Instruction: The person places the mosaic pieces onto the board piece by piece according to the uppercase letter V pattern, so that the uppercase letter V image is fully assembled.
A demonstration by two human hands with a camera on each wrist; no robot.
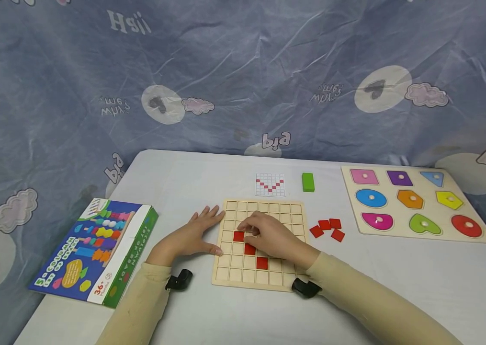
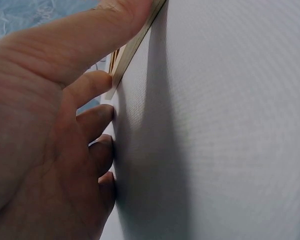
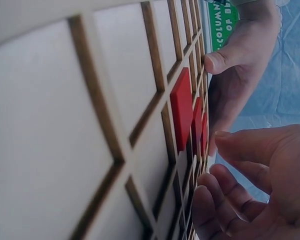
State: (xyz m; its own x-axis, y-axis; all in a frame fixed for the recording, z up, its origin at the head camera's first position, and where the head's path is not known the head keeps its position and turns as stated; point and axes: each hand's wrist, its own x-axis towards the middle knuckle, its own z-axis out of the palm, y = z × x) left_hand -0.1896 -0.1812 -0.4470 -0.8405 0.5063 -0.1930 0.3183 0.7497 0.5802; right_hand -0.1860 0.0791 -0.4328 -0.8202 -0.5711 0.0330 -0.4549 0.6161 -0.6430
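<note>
A wooden grid board [image 1: 237,275] lies on the white table. Three red square tiles sit in its cells in a diagonal: an upper-left tile [image 1: 238,236], a middle tile [image 1: 249,249] and a lower-right tile [image 1: 262,263]. My left hand [image 1: 195,235] spreads its fingers along the board's left edge, thumb and index fingertip touching it. Over the board, my right hand [image 1: 270,235] hovers by the upper two tiles, its fingers loosely bent. Between the thumb and fingers of the right hand [image 3: 260,180], the right wrist view shows a gap and no tile.
Several loose red tiles [image 1: 324,224] lie right of the board. Behind it are a printed pattern card [image 1: 270,190] and a green block [image 1: 308,182]. A shape puzzle [image 1: 389,201] is at the right, a toy box [image 1: 96,251] at the left. A patterned blue cloth [image 1: 225,72] hangs behind.
</note>
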